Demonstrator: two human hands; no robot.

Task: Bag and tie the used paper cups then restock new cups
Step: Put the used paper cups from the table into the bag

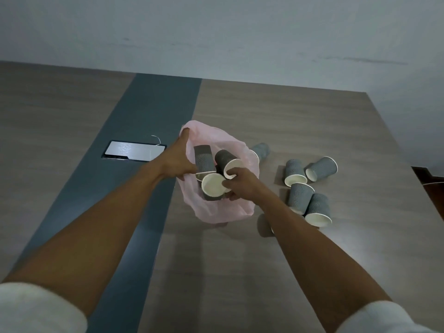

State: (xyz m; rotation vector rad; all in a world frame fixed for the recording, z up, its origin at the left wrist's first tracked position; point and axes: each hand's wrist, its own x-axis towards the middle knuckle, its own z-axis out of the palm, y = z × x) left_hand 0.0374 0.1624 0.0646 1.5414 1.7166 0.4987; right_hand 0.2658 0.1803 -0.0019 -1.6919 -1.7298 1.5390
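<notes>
My right hand [241, 183] grips two grey cups [219, 179] inside the pink bag [217, 210] on the table [288, 116]; my left hand [176, 162] pinches its rim open. Several cups [310, 186] remain outside, untied, unrestocked.

I see open table [240, 272] in front of the pink bag [216, 212] and along the grey strip [149, 111] to its left. To the right, a cluster of toppled grey cups [310, 188] crowds the way; both hands fill the bag's mouth, and a metal cable hatch [132, 150] sits left.
</notes>
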